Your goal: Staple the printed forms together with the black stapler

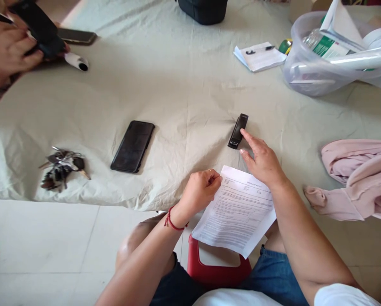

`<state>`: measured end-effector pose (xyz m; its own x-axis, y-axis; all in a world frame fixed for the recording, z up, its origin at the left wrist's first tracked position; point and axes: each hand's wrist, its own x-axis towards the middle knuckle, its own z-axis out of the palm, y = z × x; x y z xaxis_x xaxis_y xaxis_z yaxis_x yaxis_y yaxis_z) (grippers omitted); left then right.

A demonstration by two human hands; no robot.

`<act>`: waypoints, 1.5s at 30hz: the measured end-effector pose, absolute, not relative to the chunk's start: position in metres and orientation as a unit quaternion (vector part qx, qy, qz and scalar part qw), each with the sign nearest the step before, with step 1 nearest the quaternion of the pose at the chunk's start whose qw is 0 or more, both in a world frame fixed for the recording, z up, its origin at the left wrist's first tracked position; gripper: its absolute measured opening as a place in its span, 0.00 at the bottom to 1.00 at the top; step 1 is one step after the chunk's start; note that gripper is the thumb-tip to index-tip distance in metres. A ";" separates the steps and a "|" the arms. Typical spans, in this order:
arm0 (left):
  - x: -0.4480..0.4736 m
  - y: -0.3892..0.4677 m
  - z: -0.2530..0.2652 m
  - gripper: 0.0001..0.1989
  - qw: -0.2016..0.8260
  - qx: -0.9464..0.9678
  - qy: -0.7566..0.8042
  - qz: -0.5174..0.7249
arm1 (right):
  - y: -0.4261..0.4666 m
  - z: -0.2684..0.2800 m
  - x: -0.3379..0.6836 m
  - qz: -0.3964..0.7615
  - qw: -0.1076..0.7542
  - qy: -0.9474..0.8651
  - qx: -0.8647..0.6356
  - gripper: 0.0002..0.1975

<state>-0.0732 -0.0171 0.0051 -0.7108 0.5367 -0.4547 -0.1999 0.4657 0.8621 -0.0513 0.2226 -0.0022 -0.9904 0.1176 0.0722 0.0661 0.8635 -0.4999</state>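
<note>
Printed paper (238, 212), nearest of all, overhangs the near edge of the cloth-covered table (184, 85), pinched at its upper left corner by the left hand (200, 191), fingers curled closed on the sheet. Just beyond the paper's top edge, the right hand (263, 161) rests open, holding nothing, its forefinger touching the near end of a small black stapler (238, 131). Left of the paper lies a black phone (133, 146), farther left a bunch of keys (63, 167). Right of the paper sits a pink garment (359, 182). Far beyond it, another person's hand (8, 49) grips a dark phone (39, 26).
</note>
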 end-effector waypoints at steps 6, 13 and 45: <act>-0.073 -0.020 0.005 0.13 0.366 0.100 0.762 0.525 | 0.226 -0.005 -0.051 0.251 0.041 -0.966 -0.036 0.33; -0.076 -0.022 0.002 0.14 0.335 0.117 0.749 0.559 | 0.232 0.004 -0.050 0.320 0.026 -0.946 -0.055 0.29; -0.101 -0.046 -0.006 0.23 0.270 -0.063 0.573 0.772 | 0.238 0.012 -0.048 0.702 0.109 -0.656 -0.254 0.23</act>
<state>-0.1007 -0.0458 -0.0064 -0.8468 0.3443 -0.4054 -0.4877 -0.1983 0.8502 -0.0477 0.2377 0.0124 -0.8471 0.4870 -0.2128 0.1797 -0.1145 -0.9770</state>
